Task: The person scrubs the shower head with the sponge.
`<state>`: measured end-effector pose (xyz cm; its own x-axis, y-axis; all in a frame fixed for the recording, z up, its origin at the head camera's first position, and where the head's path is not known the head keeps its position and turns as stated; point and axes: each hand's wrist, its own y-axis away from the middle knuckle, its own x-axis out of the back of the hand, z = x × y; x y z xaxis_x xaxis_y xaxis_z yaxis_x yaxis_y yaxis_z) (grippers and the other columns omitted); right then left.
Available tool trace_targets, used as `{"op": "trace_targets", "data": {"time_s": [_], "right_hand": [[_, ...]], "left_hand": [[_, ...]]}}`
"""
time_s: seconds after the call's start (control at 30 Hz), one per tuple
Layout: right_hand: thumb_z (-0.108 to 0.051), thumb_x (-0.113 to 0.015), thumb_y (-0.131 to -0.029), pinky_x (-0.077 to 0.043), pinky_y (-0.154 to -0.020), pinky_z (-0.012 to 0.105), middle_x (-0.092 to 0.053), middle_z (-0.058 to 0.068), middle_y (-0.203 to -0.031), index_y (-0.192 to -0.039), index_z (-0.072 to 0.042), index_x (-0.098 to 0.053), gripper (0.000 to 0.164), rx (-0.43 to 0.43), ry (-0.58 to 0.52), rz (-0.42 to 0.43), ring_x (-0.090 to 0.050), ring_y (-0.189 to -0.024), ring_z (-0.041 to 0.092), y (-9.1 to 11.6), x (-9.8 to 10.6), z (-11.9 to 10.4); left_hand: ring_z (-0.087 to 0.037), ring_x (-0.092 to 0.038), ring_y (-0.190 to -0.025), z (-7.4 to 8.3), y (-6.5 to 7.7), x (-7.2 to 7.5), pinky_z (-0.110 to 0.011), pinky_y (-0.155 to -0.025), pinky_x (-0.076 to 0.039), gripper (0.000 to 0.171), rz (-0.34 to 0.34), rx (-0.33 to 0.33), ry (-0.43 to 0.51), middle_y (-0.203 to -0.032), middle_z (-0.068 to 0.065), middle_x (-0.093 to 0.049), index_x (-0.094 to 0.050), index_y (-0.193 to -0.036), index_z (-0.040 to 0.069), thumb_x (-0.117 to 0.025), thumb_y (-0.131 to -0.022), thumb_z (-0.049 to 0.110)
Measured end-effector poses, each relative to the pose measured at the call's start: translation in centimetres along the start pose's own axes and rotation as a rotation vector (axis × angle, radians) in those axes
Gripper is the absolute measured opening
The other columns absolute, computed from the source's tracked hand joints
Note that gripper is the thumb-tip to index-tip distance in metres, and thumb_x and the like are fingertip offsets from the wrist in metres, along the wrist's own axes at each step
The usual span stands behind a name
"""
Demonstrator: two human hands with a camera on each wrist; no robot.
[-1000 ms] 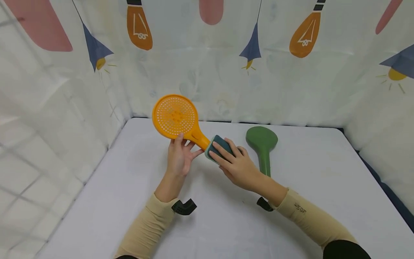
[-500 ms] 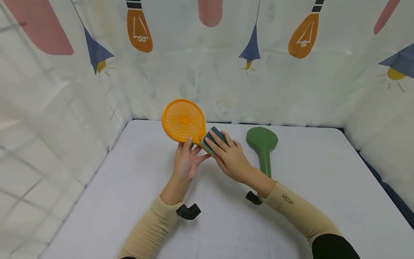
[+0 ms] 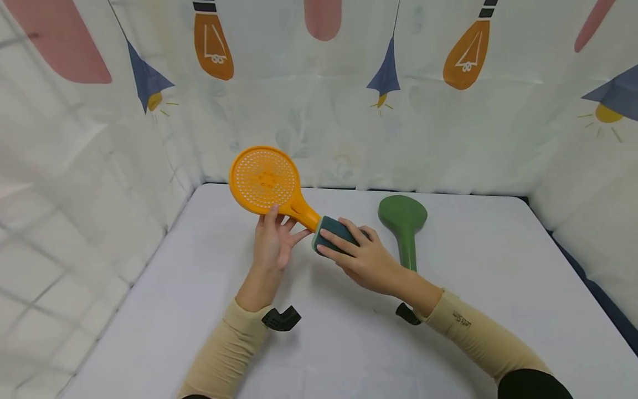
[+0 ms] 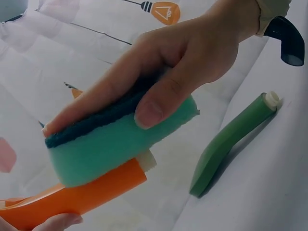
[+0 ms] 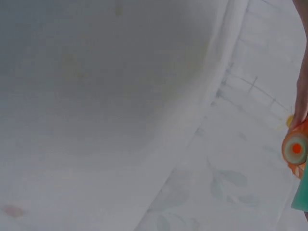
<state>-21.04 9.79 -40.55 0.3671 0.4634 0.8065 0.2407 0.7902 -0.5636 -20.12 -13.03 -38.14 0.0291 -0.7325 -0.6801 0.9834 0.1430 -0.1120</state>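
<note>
White-covered bench (image 3: 349,354) up front, two bare hands above it. Right hand (image 3: 366,260) has a sponge (image 4: 106,154) pinched, thumb on one edge and fingers laid over the dark scrubby side, mint foam against the handle (image 3: 305,213) of what looks like an orange shower head (image 3: 269,185). Sponge should be squishy and weigh next to nothing; grab it by the edges so the foam face is free. Left hand (image 3: 271,241) has the orange one up off the bench, thumb over the front rim, other fingers spread behind. Hollow plastic is my guess, so light and stiff, probably slick if wet. I'd hold it by the handle, not the thin-looking perforated face. How hard those back fingers press, honestly can't tell, they're partly hidden. Further off, a green shower head (image 3: 405,224) lies past the right forearm, then a printed backdrop (image 3: 329,111).
</note>
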Motion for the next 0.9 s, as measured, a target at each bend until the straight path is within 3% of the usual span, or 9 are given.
{"op": "trace_targets", "data": {"time_s": [0.1, 0.27, 0.43, 0.57, 0.67, 0.8, 0.9], "right_hand": [[-0.013, -0.083, -0.087, -0.049, -0.09, 0.059, -0.046, 0.011, -0.156, -0.147, -0.016, -0.053, 0.068, -0.017, -0.052, 0.014, -0.04, -0.14, 0.048, 0.4, 0.0, 0.6], [-0.014, -0.067, -0.1, -0.047, -0.09, 0.061, -0.041, 0.013, -0.16, -0.154, -0.012, -0.047, 0.058, -0.101, -0.157, 0.045, -0.037, -0.142, 0.049, -0.2, -0.6, 1.1], [-0.01, -0.067, -0.098, -0.043, -0.093, 0.065, -0.037, 0.017, -0.161, -0.154, -0.004, -0.045, 0.06, -0.231, -0.265, 0.062, -0.033, -0.143, 0.049, -2.0, -1.0, 0.9], [-0.009, -0.065, -0.1, -0.04, -0.096, 0.068, -0.035, 0.017, -0.162, -0.153, 0.0, -0.044, 0.058, -0.308, -0.305, 0.073, -0.03, -0.145, 0.05, -3.2, -1.1, 0.7], [-0.01, -0.066, -0.099, -0.041, -0.095, 0.068, -0.036, 0.018, -0.161, -0.152, 0.0, -0.046, 0.057, -0.306, -0.273, 0.08, -0.032, -0.143, 0.052, -3.6, -1.2, 0.5], [-0.01, -0.068, -0.097, -0.043, -0.092, 0.066, -0.04, 0.02, -0.159, -0.149, -0.001, -0.05, 0.055, -0.236, -0.216, 0.092, -0.034, -0.14, 0.054, -3.5, -1.2, 0.3], [-0.01, -0.067, -0.098, -0.043, -0.094, 0.064, -0.039, 0.017, -0.16, -0.15, -0.003, -0.05, 0.055, -0.182, -0.243, 0.091, -0.033, -0.143, 0.05, -3.0, -0.9, 0.4]], "left_hand": [[-0.038, -0.05, -0.124, 0.2, 0.0, 0.2, -0.077, -0.092, -0.037, 0.04, -0.021, -0.021, 0.007, -0.138, -0.013, -0.047, -0.037, -0.152, 0.014, -0.041, -0.112, 0.02], [-0.035, -0.053, -0.118, -0.2, 0.0, 0.3, -0.075, -0.091, -0.04, 0.036, -0.032, -0.002, 0.009, -0.133, -0.011, -0.05, -0.041, -0.147, 0.014, -0.041, -0.111, 0.017], [-0.031, -0.058, -0.114, -1.1, 0.3, 0.1, -0.06, -0.082, -0.056, 0.03, -0.052, 0.046, -0.016, -0.13, -0.01, -0.053, -0.046, -0.14, 0.013, -0.042, -0.11, 0.017], [-0.028, -0.059, -0.111, -1.8, 0.6, 0.0, -0.047, -0.073, -0.06, 0.028, -0.082, 0.064, -0.028, -0.129, -0.007, -0.053, -0.049, -0.136, 0.014, -0.043, -0.108, 0.014], [-0.026, -0.059, -0.109, -2.1, 0.7, 0.0, -0.044, -0.071, -0.061, 0.027, -0.097, 0.048, -0.041, -0.127, -0.006, -0.053, -0.052, -0.133, 0.013, -0.043, -0.107, 0.011], [-0.025, -0.061, -0.105, -1.9, 0.7, -0.1, -0.044, -0.071, -0.061, 0.026, -0.094, 0.033, -0.034, -0.123, -0.006, -0.055, -0.054, -0.131, 0.013, -0.043, -0.107, 0.011], [-0.025, -0.062, -0.101, -1.4, 0.6, -0.3, -0.044, -0.071, -0.061, 0.024, -0.068, 0.036, -0.009, -0.12, -0.007, -0.056, -0.053, -0.13, 0.012, -0.043, -0.108, 0.013]]}}
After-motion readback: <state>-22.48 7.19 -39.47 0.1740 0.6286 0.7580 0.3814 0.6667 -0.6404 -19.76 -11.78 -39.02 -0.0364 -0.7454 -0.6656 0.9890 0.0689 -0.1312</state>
